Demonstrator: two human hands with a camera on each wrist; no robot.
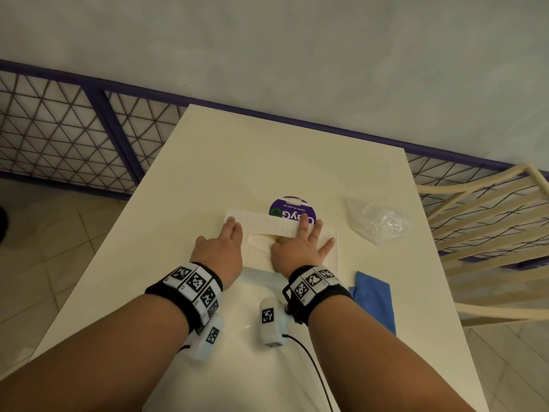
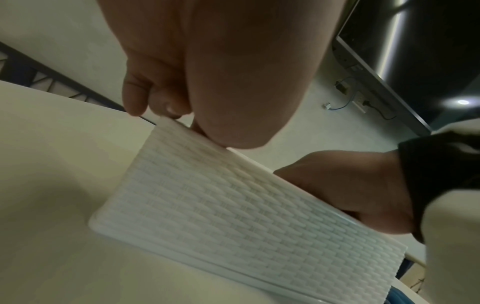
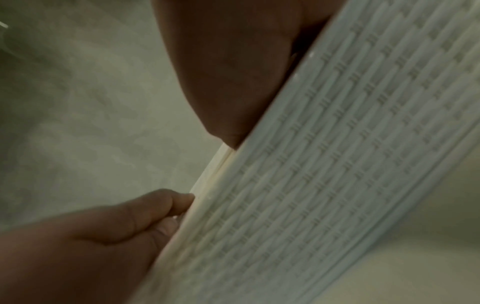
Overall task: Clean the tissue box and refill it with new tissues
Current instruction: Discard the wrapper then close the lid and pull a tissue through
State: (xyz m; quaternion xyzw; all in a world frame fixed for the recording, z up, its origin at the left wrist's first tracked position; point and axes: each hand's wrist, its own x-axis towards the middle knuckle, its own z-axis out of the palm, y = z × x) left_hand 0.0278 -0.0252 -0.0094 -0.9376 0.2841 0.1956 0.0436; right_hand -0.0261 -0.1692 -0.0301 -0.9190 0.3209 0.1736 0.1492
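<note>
left grip (image 1: 221,254) clasps the tissue box (image 1: 267,225) at its left end, right grip (image 1: 297,248) spread flat on top.

A cream rectangular table (image 1: 267,150) with a smooth matte top carries four things. A white woven-pattern plastic tissue box (image 1: 267,226) lies flat near its middle, long side running left to right. Just beyond it, partly hidden by its far edge, is a round purple label (image 1: 292,208) printed "Clean as you go". A crumpled clear plastic bag (image 1: 378,221) sits near the right edge, and a folded blue cloth (image 1: 375,298) lies nearer, off the box's right corner.
</note>
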